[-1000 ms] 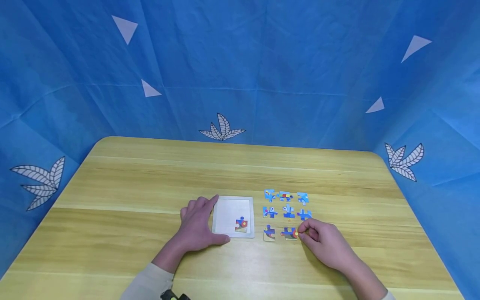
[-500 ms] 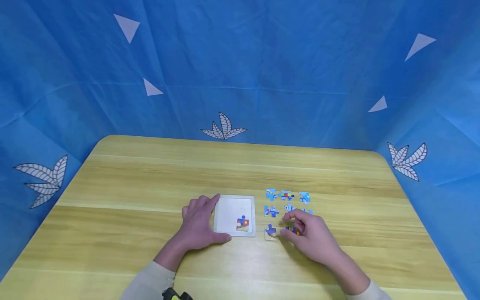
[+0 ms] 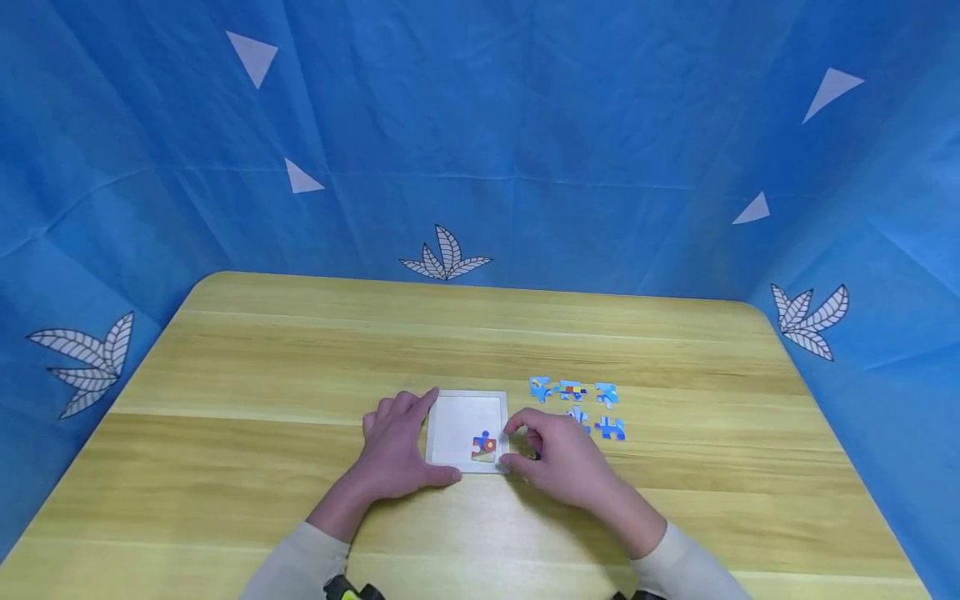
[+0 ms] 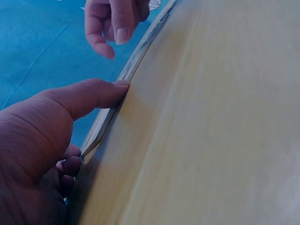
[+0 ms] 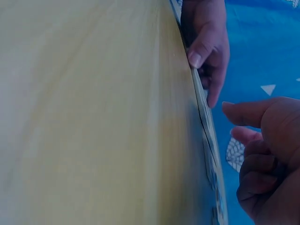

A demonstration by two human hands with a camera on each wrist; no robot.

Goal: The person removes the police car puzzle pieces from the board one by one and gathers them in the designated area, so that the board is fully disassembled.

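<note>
A square white puzzle tray lies on the table, with one red, blue and tan jigsaw piece in its lower right part. My left hand holds the tray by its left side, index fingertip at the far corner and thumb against the near edge. Over the tray's right edge hovers my right hand, thumb and index finger spread apart with nothing seen between them. Its other fingers are curled in. Loose pieces below this hand are mostly hidden.
Right of the tray lie several loose jigsaw pieces, among them a blue one, one with coloured blocks and a light blue one. The wooden table meets a blue cloth behind.
My right hand has moved left, from the rightmost piece of the near row across the loose pieces to the tray's right edge. The left hand has kept its place on the tray.
</note>
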